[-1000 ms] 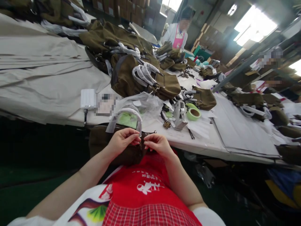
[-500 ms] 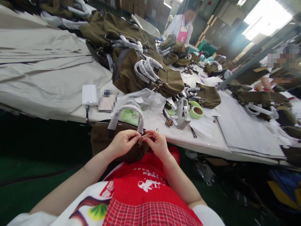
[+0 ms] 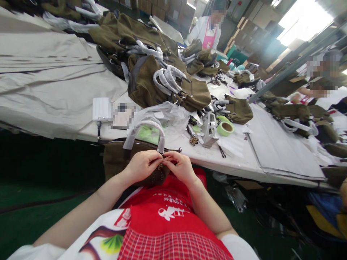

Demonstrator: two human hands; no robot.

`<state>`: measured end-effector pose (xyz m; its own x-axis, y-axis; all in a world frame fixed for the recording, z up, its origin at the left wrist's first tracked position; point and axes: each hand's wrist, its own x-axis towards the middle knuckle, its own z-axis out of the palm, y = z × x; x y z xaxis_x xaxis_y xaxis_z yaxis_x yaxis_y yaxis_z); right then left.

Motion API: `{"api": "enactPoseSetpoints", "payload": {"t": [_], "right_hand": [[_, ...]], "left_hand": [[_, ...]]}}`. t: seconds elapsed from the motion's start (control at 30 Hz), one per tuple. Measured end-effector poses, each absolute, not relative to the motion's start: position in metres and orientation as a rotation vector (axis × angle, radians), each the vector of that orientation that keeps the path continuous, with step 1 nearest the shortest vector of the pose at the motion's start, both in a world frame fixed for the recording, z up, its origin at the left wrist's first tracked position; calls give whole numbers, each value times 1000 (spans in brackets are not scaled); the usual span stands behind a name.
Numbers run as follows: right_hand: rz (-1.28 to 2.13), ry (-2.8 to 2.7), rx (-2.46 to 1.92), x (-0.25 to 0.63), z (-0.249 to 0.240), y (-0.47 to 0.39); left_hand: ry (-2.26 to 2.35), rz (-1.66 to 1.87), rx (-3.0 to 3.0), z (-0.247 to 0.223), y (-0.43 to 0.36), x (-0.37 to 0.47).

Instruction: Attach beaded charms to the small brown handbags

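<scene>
A brown handbag [image 3: 116,159] stands at the table's front edge against my red apron, its handle [image 3: 162,139] wrapped in white film. Close to the foot of that handle, my left hand [image 3: 143,166] and my right hand [image 3: 180,167] meet, thumbs and forefingers pinched together. Between them is the top of a small patterned bag charm [image 3: 159,167], which hangs against the bag with a dark beaded strand. The fingers cover the exact point of attachment.
Behind the bag lie clear plastic wrapping [image 3: 173,115], a white power bank [image 3: 101,109], a metal tape dispenser [image 3: 209,131], a green tape roll [image 3: 225,128] and another charm [image 3: 193,140]. Brown bags [image 3: 146,79] are heaped farther back. A co-worker [image 3: 208,32] stands across the table.
My hands stay pinched at the same spot, with the fingers closed slightly nearer together and covering more of the charm. The dark zipper end beside my right hand shows more.
</scene>
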<state>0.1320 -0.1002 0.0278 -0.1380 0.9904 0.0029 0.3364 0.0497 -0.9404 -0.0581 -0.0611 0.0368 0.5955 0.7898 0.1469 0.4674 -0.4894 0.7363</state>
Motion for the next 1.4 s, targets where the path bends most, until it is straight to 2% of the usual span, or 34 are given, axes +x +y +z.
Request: {"api": "enactPoseSetpoints", "payload": {"t": [0.4, 0.67, 0.77, 0.93, 1.03, 1.13, 1.23, 1.4], "right_hand": [[952, -1925, -1454, 135, 39, -93], [841, -2100, -1489, 130, 33, -94], [933, -1992, -1455, 130, 29, -95], [983, -1711, -1602, 141, 25, -96], [969, -1764, -1757, 144, 13, -99], [1137, -1676, -1744, 136, -7, -103], [1302, -1496, -1700, 122, -26, -102], [1326, -1301, -1698, 112, -37, -96]], "left_hand": [[950, 520, 2289, 35, -62, -55], [975, 534, 2136, 23, -72, -55], [989, 560, 2023, 22, -71, -58], [1292, 873, 1764, 13, -64, -72], [1398, 770, 1648, 1, -67, -76], [1305, 616, 1590, -10, -75, -70], [1210, 608, 1343, -17, -79, -60], [1203, 663, 1209, -25, -74, -53]]}}
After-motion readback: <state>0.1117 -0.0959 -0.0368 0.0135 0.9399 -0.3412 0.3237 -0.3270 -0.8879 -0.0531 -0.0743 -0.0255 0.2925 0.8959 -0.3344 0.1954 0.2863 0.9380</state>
